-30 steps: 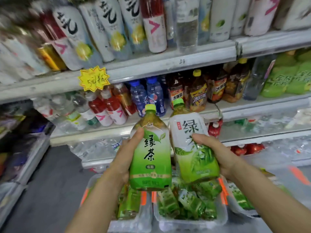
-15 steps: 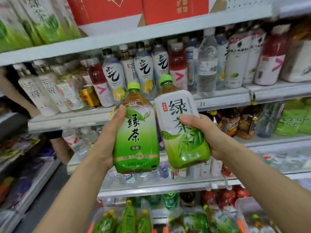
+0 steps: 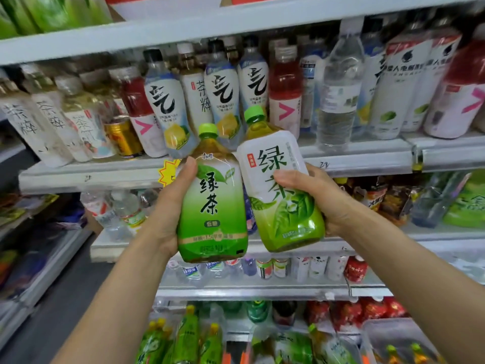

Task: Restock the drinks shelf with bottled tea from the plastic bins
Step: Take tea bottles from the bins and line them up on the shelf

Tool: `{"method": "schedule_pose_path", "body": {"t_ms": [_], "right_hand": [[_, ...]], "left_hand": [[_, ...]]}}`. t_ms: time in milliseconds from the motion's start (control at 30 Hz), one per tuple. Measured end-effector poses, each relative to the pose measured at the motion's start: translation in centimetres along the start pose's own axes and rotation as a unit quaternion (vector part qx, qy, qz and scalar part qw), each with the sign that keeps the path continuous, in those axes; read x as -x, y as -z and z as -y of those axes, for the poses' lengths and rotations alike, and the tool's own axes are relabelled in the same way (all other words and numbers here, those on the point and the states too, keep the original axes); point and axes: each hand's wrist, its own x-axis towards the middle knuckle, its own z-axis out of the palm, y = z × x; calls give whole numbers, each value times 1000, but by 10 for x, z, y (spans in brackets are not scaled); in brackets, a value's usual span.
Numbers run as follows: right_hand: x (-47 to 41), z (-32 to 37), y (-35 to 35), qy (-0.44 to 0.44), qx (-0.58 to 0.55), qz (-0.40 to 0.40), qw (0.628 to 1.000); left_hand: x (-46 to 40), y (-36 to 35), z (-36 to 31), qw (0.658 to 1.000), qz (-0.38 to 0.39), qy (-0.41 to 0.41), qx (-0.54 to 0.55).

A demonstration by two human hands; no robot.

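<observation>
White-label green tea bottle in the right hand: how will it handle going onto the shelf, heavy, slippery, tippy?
Probably heavy for its size: the white-label green tea bottle looks full up to its neck. Its glossy wrap may be slippery, so the right hand around its side seems wise. It is held tilted now; its broad, squarish base should stand steadily once upright.

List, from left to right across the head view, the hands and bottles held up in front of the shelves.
left hand → green tea bottle with the mostly green label → green tea bottle with the white-topped label → right hand
</observation>
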Motion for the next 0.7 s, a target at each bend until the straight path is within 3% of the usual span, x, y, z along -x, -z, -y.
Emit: {"method": "schedule_pose_path", "body": {"t_ms": [367, 700], "right_hand": [[-27, 5, -28, 44, 3, 23, 999], [-81, 47, -122, 148, 41, 65, 986]], "left_hand": [[-19, 30, -36, 998, 42, -56, -7], [-29, 92, -160, 980, 69, -173, -75]]}}
